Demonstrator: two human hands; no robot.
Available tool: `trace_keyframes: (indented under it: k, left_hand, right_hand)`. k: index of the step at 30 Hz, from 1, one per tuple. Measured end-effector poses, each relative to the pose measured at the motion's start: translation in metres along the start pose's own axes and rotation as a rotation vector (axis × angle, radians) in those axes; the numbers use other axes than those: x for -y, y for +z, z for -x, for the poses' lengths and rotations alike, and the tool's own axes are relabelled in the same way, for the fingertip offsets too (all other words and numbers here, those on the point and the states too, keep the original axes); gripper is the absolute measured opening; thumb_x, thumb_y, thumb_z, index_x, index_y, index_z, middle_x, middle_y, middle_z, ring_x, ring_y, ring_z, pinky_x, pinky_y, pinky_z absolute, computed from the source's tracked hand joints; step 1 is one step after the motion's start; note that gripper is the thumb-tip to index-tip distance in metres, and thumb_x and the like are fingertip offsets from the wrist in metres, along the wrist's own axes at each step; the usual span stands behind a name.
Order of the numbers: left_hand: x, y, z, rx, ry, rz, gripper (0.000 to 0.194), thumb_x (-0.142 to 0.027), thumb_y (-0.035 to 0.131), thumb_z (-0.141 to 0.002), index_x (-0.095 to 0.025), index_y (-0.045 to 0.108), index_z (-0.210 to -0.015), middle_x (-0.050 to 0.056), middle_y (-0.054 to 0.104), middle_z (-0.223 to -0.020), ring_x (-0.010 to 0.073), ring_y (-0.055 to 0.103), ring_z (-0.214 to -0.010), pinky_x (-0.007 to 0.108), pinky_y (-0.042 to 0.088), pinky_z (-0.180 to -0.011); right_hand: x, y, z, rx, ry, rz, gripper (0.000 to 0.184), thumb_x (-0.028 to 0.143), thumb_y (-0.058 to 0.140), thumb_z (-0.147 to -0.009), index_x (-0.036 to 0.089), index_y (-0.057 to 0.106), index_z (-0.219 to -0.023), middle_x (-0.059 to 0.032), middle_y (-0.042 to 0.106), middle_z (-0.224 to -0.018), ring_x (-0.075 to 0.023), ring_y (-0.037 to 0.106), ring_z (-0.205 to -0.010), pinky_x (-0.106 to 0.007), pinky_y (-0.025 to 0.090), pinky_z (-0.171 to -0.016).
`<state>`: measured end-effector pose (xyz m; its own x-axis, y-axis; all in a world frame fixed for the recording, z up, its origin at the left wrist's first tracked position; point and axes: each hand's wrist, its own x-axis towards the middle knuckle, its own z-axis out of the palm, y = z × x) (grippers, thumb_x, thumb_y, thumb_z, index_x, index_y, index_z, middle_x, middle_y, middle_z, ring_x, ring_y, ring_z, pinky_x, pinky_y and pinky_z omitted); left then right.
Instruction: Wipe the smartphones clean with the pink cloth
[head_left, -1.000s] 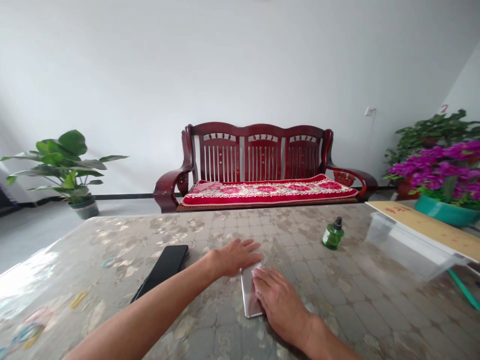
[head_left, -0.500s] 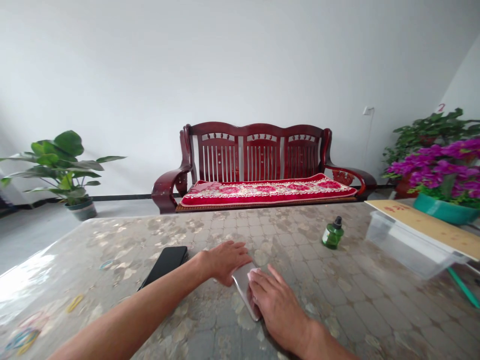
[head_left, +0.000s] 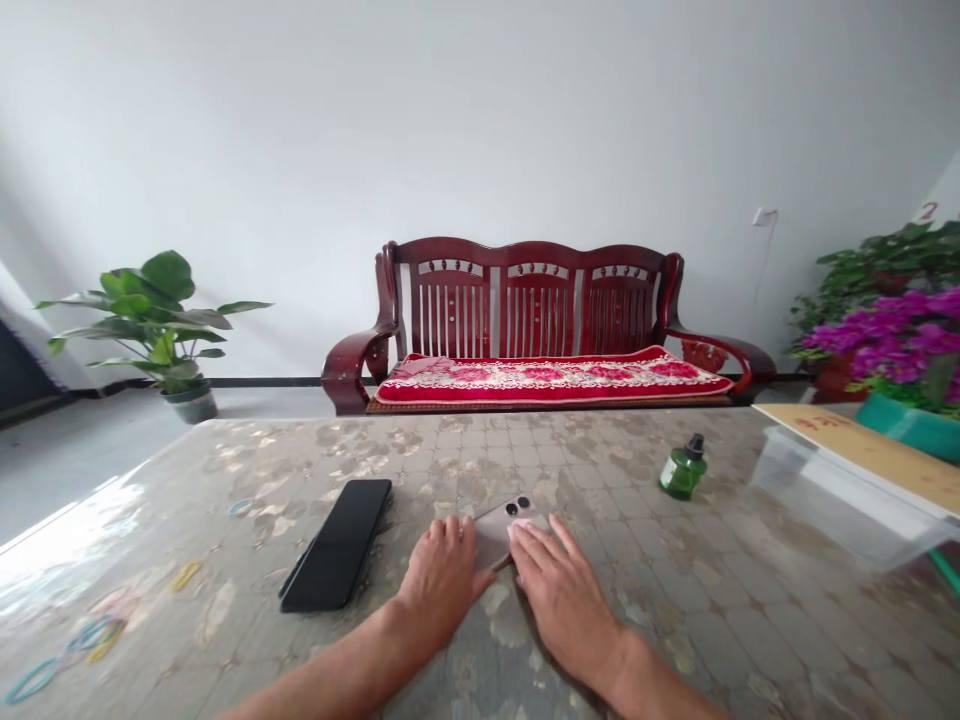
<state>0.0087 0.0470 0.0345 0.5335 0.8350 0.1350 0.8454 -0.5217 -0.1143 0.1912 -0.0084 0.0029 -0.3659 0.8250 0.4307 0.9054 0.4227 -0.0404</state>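
A pale, silvery-pink phone [head_left: 493,538] lies back side up on the table, its two dark camera lenses showing at the far right end. My left hand [head_left: 441,568] is closed around its left end, thumb along the near edge. Fingers pressed together, my right hand [head_left: 561,590] rests on the phone's back near the lenses, with a small pale pink cloth [head_left: 514,531] under the fingertips; most of the cloth is hidden. Left of my hands is a black phone [head_left: 337,545], screen up, with a thin dark item partly under its left edge.
A patterned cover lies over the table [head_left: 645,640]. A green bottle [head_left: 683,468] stands at the right, near a clear plastic box [head_left: 840,500] with a tan board [head_left: 862,450] on top. Several rubber bands [head_left: 94,635] lie at left. Behind is a red wooden bench [head_left: 536,300].
The pale phone has turned, bringing its lenses into view at the far right. My left hand has shifted from its far end to its left end. The view has swung slightly left.
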Motion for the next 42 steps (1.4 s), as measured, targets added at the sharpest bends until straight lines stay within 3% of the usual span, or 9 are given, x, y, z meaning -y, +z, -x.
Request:
trace_keyframes:
  k: [3, 6, 11, 13, 19, 28, 32, 37, 42]
  left_hand:
    - [-0.013, -0.002, 0.009, 0.057, -0.041, 0.004, 0.063, -0.046, 0.073, -0.085, -0.007, 0.057, -0.131, 0.017, 0.063, -0.105, 0.0319, 0.060, -0.097, 0.042, 0.052, -0.081]
    - [-0.022, -0.002, 0.021, 0.083, 0.036, 0.075, 0.067, -0.049, 0.075, -0.082, -0.010, 0.055, -0.132, 0.015, 0.062, -0.109, 0.0311, 0.059, -0.100, 0.043, 0.052, -0.084]
    - [-0.036, 0.003, 0.038, 0.056, 0.250, 0.149, 0.031, -0.024, 0.066, -0.090, -0.016, 0.062, -0.119, 0.012, 0.062, -0.110, 0.0284, 0.059, -0.099, 0.042, 0.052, -0.085]
    - [-0.039, 0.005, 0.039, 0.049, 0.278, 0.160, 0.026, -0.015, 0.060, -0.090, -0.016, 0.062, -0.117, 0.011, 0.063, -0.108, 0.0282, 0.059, -0.097, 0.042, 0.053, -0.084]
    - [-0.029, 0.012, 0.039, -0.005, 0.359, 0.260, 0.038, -0.009, 0.053, -0.092, -0.015, 0.053, -0.129, 0.010, 0.058, -0.128, 0.0261, 0.056, -0.114, 0.037, 0.047, -0.100]
    - [-0.024, 0.016, 0.038, -0.037, 0.414, 0.262, 0.029, -0.011, 0.051, -0.096, -0.014, 0.055, -0.125, 0.011, 0.058, -0.129, 0.0260, 0.057, -0.115, 0.036, 0.047, -0.101]
    - [-0.025, 0.014, 0.036, -0.034, 0.405, 0.268, 0.024, -0.012, 0.052, -0.097, -0.014, 0.057, -0.120, 0.011, 0.060, -0.124, 0.0257, 0.059, -0.110, 0.036, 0.050, -0.097]
    - [-0.025, 0.014, 0.035, -0.041, 0.405, 0.296, 0.019, -0.012, 0.052, -0.097, -0.015, 0.058, -0.115, 0.008, 0.062, -0.115, 0.0240, 0.060, -0.103, 0.035, 0.051, -0.094]
    - [-0.024, 0.020, 0.034, -0.069, 0.429, 0.303, 0.020, -0.009, 0.050, -0.096, -0.015, 0.057, -0.114, 0.010, 0.061, -0.118, 0.0236, 0.059, -0.105, 0.036, 0.050, -0.094]
  right_hand:
    - [-0.008, -0.001, -0.005, 0.018, 0.048, 0.001, 0.044, 0.011, 0.042, -0.097, 0.018, 0.053, -0.139, -0.0083, 0.057, -0.140, -0.0196, 0.048, -0.133, -0.044, 0.026, -0.119]
    - [-0.018, -0.004, -0.012, 0.027, 0.103, -0.030, 0.043, 0.012, 0.038, -0.098, 0.019, 0.055, -0.137, -0.0089, 0.058, -0.139, -0.0203, 0.050, -0.132, -0.047, 0.033, -0.115]
    - [-0.019, -0.008, -0.016, 0.064, 0.130, -0.100, 0.044, 0.011, 0.038, -0.097, 0.020, 0.056, -0.137, -0.0084, 0.058, -0.139, -0.0219, 0.050, -0.132, -0.049, 0.036, -0.113]
    - [-0.012, -0.009, -0.012, 0.080, 0.108, -0.129, 0.045, 0.011, 0.039, -0.096, 0.020, 0.056, -0.137, -0.0080, 0.058, -0.139, -0.0207, 0.050, -0.132, -0.047, 0.034, -0.115]
    - [-0.005, -0.011, -0.009, 0.138, 0.063, -0.125, 0.049, 0.009, 0.038, -0.094, 0.017, 0.051, -0.141, -0.0080, 0.052, -0.146, -0.0200, 0.044, -0.137, -0.044, 0.032, -0.117]
    - [-0.035, 0.006, -0.055, 0.156, 0.127, -0.029, 0.043, 0.013, 0.037, -0.095, 0.013, 0.058, -0.133, -0.0147, 0.056, -0.140, -0.0225, 0.051, -0.131, -0.046, 0.035, -0.115]
    - [-0.028, 0.008, -0.043, 0.115, 0.112, -0.020, 0.046, 0.011, 0.036, -0.094, 0.011, 0.057, -0.135, -0.0152, 0.056, -0.140, -0.0230, 0.051, -0.132, -0.044, 0.040, -0.112]
    - [-0.019, -0.008, -0.013, 0.134, 0.041, -0.040, 0.047, 0.012, 0.034, -0.096, 0.016, 0.054, -0.139, -0.0103, 0.054, -0.143, -0.0217, 0.048, -0.134, -0.043, 0.040, -0.112]
    - [-0.033, -0.003, -0.026, 0.175, 0.074, -0.043, 0.046, 0.014, 0.033, -0.098, 0.016, 0.053, -0.140, -0.0119, 0.053, -0.144, -0.0220, 0.047, -0.135, -0.047, 0.038, -0.113]
